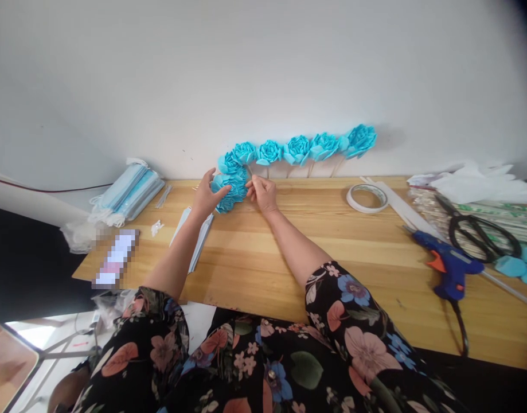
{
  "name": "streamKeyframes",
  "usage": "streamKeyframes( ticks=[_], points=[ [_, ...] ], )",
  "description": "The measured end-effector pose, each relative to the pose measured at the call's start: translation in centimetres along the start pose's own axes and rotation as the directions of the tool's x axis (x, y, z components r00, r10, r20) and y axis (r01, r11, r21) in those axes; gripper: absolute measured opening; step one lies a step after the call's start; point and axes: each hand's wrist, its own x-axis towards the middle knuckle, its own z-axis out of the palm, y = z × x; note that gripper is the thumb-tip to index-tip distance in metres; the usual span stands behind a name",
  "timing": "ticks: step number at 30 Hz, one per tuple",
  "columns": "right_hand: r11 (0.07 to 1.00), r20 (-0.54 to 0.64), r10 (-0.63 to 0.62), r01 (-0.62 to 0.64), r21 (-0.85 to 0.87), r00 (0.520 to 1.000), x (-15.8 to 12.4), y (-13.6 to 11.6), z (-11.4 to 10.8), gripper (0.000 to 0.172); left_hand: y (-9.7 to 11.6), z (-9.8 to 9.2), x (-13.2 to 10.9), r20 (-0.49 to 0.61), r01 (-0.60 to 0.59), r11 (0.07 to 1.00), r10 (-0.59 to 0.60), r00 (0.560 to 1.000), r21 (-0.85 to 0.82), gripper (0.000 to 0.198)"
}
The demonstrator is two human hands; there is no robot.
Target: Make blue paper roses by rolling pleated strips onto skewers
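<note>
My left hand [207,194] is curved against a blue artificial flower [229,192], its thumb and fingers on the petals. Close by on the other side, my right hand [262,193] has its fingers pinched together around a thin stem [249,172] that is mostly hidden. Behind the hands, more blue flowers on sticks stand in a row against the wall, among them a flower [269,152] just above my right hand and a larger bloom [360,141] at the right end.
Face masks [128,192] are piled at the left near a blurred phone [116,258]; more masks [200,244] lie under my left forearm. To the right are a tape roll [366,198], a blue glue gun [450,261], black-handled scissors [478,232] and a plastic bag [473,182].
</note>
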Motion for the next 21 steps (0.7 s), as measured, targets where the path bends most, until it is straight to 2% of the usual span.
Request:
streamKeyframes(
  ticks=[6, 15, 18, 21],
  points=[
    [1.0, 0.001, -0.014, 0.014, 0.007, 1.0, 0.0, 0.4, 0.1, 0.053, -0.1, 0.2, 0.6, 0.027, -0.015, 0.999, 0.015, 1.0, 0.029, 0.074],
    [1.0, -0.02, -0.016, 0.016, 0.016, 1.0, 0.2, 0.4, 0.0, 0.057, -1.8, 0.0, 1.3, 0.093, -0.062, 0.997, 0.067, 0.993, -0.055, 0.079],
    [1.0, -0.027, -0.006, 0.006, 0.009, 1.0, 0.2, 0.4, 0.0, 0.058, -1.8, -0.3, 1.9, 0.047, -0.03, 0.998, 0.033, 0.998, -0.063, 0.078],
    [0.999, -0.023, -0.012, 0.013, 0.031, 1.0, 0.2, 0.5, 0.0, 0.057, -1.6, -0.5, 3.1, -0.021, -0.029, 0.997, 0.027, 0.999, -0.069, 0.07]
  ],
)
